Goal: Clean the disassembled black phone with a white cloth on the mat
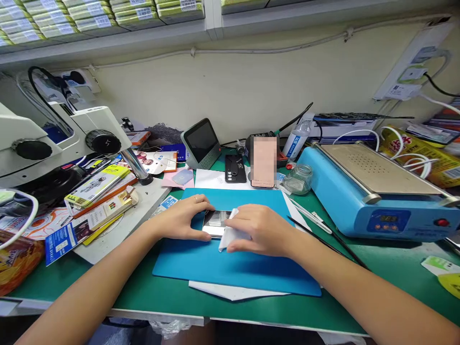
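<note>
A glossy, phone-sized panel lies flat on the blue mat, with bright striped reflections on its surface. My left hand grips its left end, fingers along the far edge and thumb at the near edge. Pressed onto the panel's right part is a folded white wipe, pinched in my right hand. The fingers and the wipe hide the panel's right end. Behind the mat, a dark phone lies on white paper, and a lit phone is propped upright.
On the right stands a blue heating plate machine. Tweezers and a glass jar sit beside the mat. A microscope reaches in from the left over piled boxes. A small display device stands at the back.
</note>
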### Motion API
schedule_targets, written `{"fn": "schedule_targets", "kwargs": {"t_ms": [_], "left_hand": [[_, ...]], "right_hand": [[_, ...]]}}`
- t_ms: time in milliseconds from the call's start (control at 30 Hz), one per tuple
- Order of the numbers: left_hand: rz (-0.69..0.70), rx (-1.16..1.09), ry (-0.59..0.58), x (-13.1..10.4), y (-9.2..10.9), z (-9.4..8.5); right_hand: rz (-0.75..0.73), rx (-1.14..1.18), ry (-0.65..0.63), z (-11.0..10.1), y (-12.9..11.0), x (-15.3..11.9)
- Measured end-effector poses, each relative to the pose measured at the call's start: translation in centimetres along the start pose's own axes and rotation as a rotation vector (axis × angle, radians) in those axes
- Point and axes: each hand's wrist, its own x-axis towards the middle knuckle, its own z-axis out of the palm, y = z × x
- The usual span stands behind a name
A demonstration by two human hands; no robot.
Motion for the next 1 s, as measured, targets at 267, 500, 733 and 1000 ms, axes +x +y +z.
{"fn": "schedule_targets", "kwargs": {"t_ms": [267,500,733,1000], "left_hand": [[-0.002,-0.001,0.016,0.05,-0.18,0.04],[-0.010,0.016,0.006,0.09,-0.13,-0.01],[-0.002,0.029,0.021,0.06,-0.44,0.04],[0.014,0.024,0.026,0.14,-0.25,0.06]], "right_hand": [[0.030,-0.045,0.030,0.04,-0.43,0.19],[0.078,-0.107,0.057,0.08,-0.17,0.10],[0.029,-0.103,0.051,0.28,-0.09,0.03],[-0.050,-0.052,0.040,0.59,-0.66,0.26]]}}
